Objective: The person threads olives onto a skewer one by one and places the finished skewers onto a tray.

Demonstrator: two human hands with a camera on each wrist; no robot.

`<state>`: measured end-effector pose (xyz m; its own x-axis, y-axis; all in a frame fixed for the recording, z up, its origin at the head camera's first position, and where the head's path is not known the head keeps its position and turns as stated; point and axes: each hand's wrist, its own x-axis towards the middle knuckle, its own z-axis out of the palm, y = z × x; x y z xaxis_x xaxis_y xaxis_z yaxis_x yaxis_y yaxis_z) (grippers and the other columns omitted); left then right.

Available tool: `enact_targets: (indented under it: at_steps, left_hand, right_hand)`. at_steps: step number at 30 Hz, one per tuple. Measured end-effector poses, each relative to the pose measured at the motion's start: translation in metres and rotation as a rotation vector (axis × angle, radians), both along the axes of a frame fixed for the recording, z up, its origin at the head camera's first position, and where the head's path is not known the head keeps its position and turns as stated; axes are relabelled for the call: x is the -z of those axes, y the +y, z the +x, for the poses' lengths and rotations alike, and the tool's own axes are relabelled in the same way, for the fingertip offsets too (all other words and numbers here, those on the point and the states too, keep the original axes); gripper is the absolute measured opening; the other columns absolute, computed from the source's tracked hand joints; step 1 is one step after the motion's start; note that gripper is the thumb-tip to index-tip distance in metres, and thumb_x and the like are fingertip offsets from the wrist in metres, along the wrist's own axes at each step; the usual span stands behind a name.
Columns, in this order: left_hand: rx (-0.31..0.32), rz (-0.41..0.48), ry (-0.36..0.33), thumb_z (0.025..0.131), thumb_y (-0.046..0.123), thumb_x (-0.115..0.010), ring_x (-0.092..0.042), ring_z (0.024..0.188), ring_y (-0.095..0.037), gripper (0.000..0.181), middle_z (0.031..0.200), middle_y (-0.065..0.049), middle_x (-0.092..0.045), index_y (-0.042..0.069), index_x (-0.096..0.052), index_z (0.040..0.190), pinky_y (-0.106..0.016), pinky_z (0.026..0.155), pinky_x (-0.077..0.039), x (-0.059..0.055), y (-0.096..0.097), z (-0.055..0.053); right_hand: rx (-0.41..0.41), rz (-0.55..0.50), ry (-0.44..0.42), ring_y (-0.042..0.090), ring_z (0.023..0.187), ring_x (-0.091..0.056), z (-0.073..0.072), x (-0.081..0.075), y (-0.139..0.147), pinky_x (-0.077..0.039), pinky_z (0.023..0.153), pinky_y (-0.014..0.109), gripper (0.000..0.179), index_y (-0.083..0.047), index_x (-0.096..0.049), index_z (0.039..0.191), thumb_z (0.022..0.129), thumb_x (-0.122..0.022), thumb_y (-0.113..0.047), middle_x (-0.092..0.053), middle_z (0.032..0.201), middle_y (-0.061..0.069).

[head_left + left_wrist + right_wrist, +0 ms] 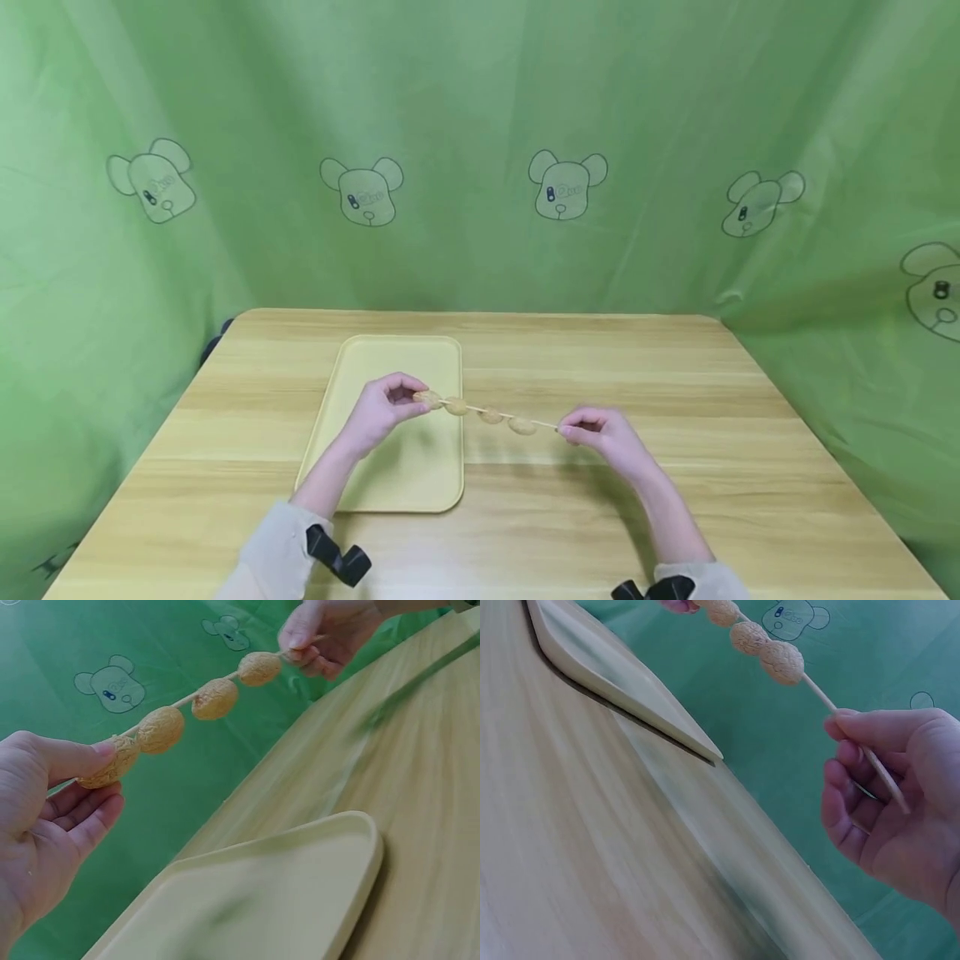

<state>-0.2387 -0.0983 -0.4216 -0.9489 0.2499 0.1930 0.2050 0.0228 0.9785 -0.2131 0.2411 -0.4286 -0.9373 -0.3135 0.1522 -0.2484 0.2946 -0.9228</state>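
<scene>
Several tan, wrinkled, egg-shaped balls (214,699) are threaded in a row on a thin wooden skewer (546,425), held up above the tabletop. My left hand (381,410) pinches the ball at the far left end (112,763) between thumb and fingers, over the tray. At the other end, my right hand (611,437) grips the bare stick between thumb and fingers. In the right wrist view the stick's tail (889,784) passes under the thumb toward the palm. What the balls are made of, I cannot tell.
A pale yellow rectangular tray (397,492) lies on the left part of the wooden table (600,358). Green curtains (465,83) printed with bear heads hang behind and at both sides. Black straps with small devices (337,557) sit on both wrists.
</scene>
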Motion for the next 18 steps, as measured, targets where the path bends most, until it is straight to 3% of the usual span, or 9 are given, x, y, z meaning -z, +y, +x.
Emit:
enact_targets:
  at_steps: [4,10,13,18]
  left_hand:
    - [0.009,-0.029,0.008,0.076,-0.010,-0.066,-0.061,0.081,-0.014,0.028,0.092,-0.014,-0.063,-0.014,-0.057,0.101,-0.023,0.076,-0.053,-0.003,-0.003,-0.003]
    - [0.006,-0.029,0.036,0.077,-0.006,-0.068,-0.061,0.083,-0.011,0.032,0.096,-0.016,-0.064,-0.014,-0.058,0.106,-0.024,0.078,-0.053,-0.004,-0.007,-0.007]
    - [-0.019,-0.017,0.034,0.077,-0.006,-0.068,-0.061,0.083,-0.009,0.034,0.098,-0.017,-0.064,-0.015,-0.057,0.108,-0.023,0.079,-0.052,-0.004,-0.009,-0.006]
    - [-0.083,0.001,0.004,0.078,-0.008,-0.065,-0.060,0.082,-0.007,0.036,0.099,-0.019,-0.063,-0.016,-0.054,0.112,-0.021,0.080,-0.051,-0.001,-0.013,-0.005]
  right_hand:
    - [-0.066,0.104,-0.063,0.016,0.076,-0.054,0.001,0.001,-0.001,-0.049,0.067,0.031,0.019,0.005,-0.066,0.095,0.085,-0.065,-0.011,-0.062,0.087,0.019]
    - [-0.200,0.168,-0.160,0.019,0.082,-0.055,0.004,0.003,-0.002,-0.049,0.073,0.031,0.019,-0.001,-0.067,0.101,0.088,-0.061,-0.014,-0.062,0.096,0.021]
    - [-0.272,0.141,-0.209,0.018,0.076,-0.053,0.007,0.005,-0.006,-0.048,0.066,0.027,0.022,0.002,-0.064,0.104,0.088,-0.060,-0.011,-0.060,0.091,0.020]
    - [-0.476,0.024,-0.225,0.008,0.064,-0.048,0.010,0.008,-0.017,-0.042,0.054,0.016,0.026,0.015,-0.054,0.104,0.089,-0.055,-0.005,-0.054,0.078,0.010]
